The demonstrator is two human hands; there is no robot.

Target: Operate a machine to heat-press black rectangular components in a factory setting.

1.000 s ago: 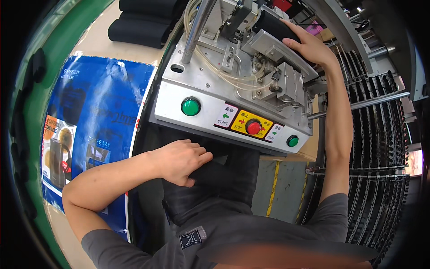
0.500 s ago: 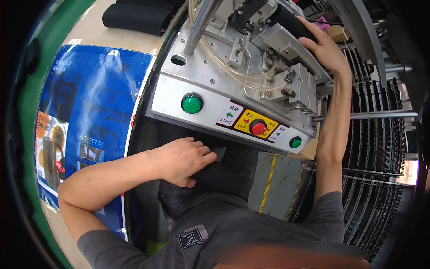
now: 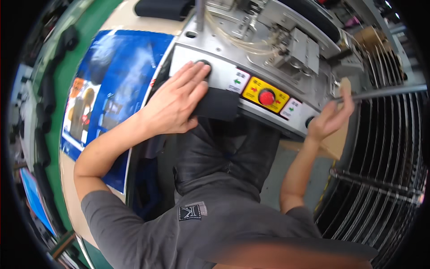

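At the front panel of the metal machine (image 3: 224, 40), my left hand (image 3: 177, 101) stretches its fingers over the left button, covering most of it. A smooth black piece (image 3: 217, 105) is held under that hand, between thumb and palm; its exact kind is not clear. My right hand (image 3: 331, 116) is open beside the right button (image 3: 309, 121), its heel at the button and its fingers raised, holding nothing. Between the hands sits a red button (image 3: 267, 97) on a yellow label. A long curved black piece (image 3: 320, 20) lies in the machine's fixture.
A blue printed sheet (image 3: 130, 58) covers the bench at left, with black pieces (image 3: 163, 9) at its far end. A metal bar (image 3: 389, 92) juts out at right above a dark wire rack (image 3: 385, 134). A cardboard box (image 3: 340, 141) stands below the panel's right end.
My left hand has risen from my lap to the left button, bringing the black piece. My right hand has left the curved piece in the machine and come down to the right button.
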